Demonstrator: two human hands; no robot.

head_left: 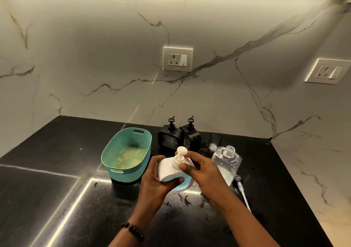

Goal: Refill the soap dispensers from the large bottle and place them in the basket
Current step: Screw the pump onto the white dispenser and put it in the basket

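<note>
the left hand (pixel 157 178) grips a white and blue soap dispenser (pixel 173 172) from the left side and below, fingers wrapped under its body and the thumb lying across its white top face, so the dispenser sits tilted above the black countertop (pixel 57 170) rather than standing on it. the right hand (pixel 204 172) comes in from the right and pinches the dispenser's cream pump head (pixel 180 156) at the collar, thumb in front and fingers curled behind the neck; whether the pump is fully seated cannot be told. a dark beaded bracelet (pixel 133 231) circles the left wrist. just behind the right hand the large clear bottle (pixel 227 163) leans on the counter with its cap off and its threaded neck open, holding a low level of clear liquid. a clear pump with a long white tube (pixel 243 193) lies on the counter just beside that bottle, partly hidden by the right forearm. to the left of the hands, near but apart from them, stands the teal perforated basket (pixel 127 153), with no dispenser visible inside. behind the hands, close to the marble backsplash (pixel 95 56), two black soap dispensers (pixel 179 135) stand upright side by side, touching or nearly so, pumps on. wet spots glisten on the counter below the hands. two wall sockets (pixel 178 59) are set into the backsplash higher up, one centred and one at the right edge.
</note>
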